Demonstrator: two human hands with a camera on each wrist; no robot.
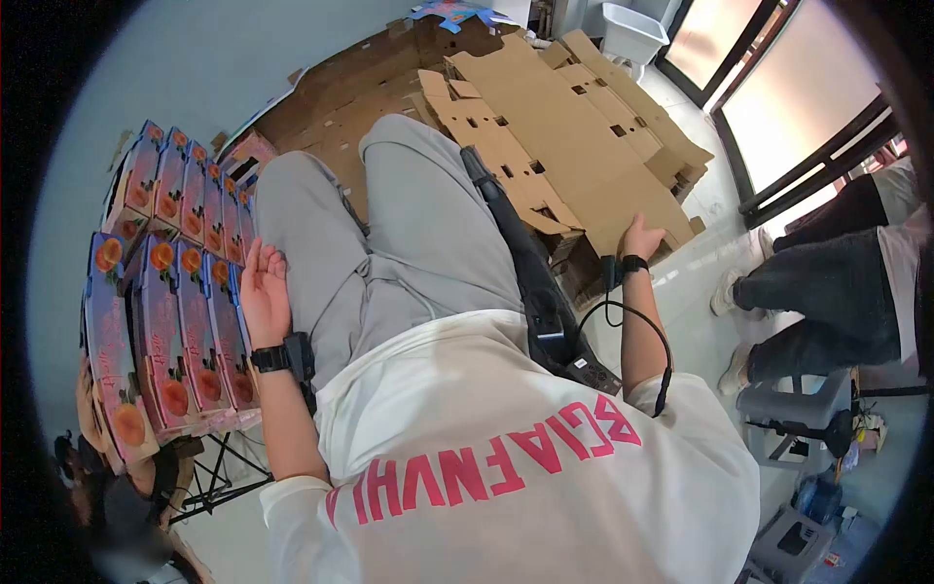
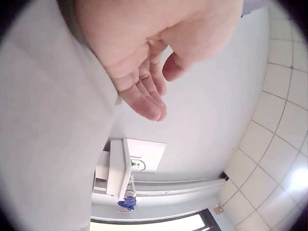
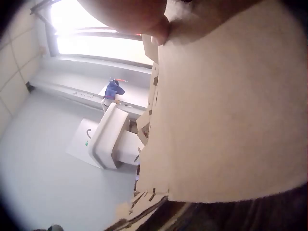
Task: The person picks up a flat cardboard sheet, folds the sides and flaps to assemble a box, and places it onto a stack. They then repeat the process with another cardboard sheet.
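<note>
Pinching the near edge of the cardboard sheet, right of the legs, with the right hand; resting the left hand loose and empty near the stacked boxes. Apt to buckle or slip if lifted one-handed; could topple the boxes if swung leftward.

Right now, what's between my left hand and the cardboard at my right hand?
In the head view, your grey trousers and then a long black object lie between your left hand and the cardboard.
</note>
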